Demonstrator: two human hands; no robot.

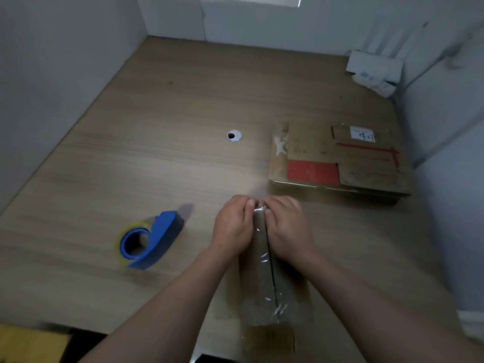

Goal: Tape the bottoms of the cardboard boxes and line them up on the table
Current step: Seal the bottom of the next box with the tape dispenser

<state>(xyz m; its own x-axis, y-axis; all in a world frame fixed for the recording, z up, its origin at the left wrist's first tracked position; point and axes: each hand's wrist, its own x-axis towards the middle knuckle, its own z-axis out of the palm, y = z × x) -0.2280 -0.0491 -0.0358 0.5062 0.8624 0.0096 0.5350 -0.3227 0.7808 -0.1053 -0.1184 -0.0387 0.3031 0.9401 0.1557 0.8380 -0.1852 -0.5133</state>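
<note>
Cardboard box (259,271) gripped between left hand (231,226), right hand (288,227).

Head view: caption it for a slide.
Left hand and right hand grip the far end of a box, smoothing tape; dispenser left, flat cardboard right.

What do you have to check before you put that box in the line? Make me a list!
1. Tape runs along the box seam: ok.
2. Left hand and right hand grip the far end, thumbs on the tape: ok.
3. Tape smooth: not ok, crinkled at the near end.
4. Far end fully stuck: cannot tell, hands cover it.
5. Dispenser off the box: ok.
</note>
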